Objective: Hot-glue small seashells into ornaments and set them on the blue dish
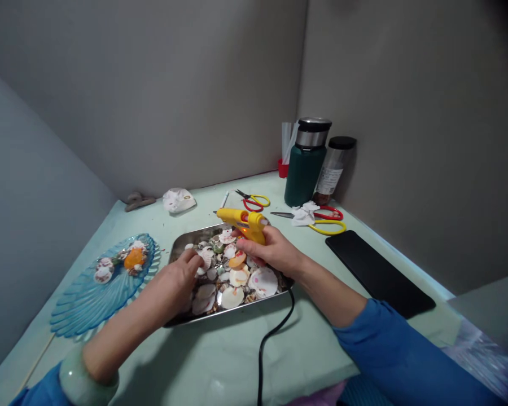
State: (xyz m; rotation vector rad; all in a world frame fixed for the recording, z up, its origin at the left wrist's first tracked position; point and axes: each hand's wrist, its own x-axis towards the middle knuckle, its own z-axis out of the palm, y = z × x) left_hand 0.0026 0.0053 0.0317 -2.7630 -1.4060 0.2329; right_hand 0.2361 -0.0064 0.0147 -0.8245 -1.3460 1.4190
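Observation:
My right hand (276, 251) grips a yellow hot glue gun (241, 221), its nozzle pointing left and a small orange light lit on its side. A black cord (267, 338) runs over the tray's right edge toward me. Under both hands lies a metal tray (195, 320) full of seashells (239, 277), white, orange and striped. My left hand (178, 280) reaches into the tray's left side with its fingers bent together beside a white scallop shell (205, 259). Whatever is between those fingertips is hidden.
On the left, a blue shell-shaped glass plate (88, 307) carries shell clusters, one orange. Behind are a white crumpled item (178, 200) and small scissors (254, 201). To the right stand a green thermos (303, 175), a jar (332, 169), larger scissors (328, 225) and a black flat slab (376, 273).

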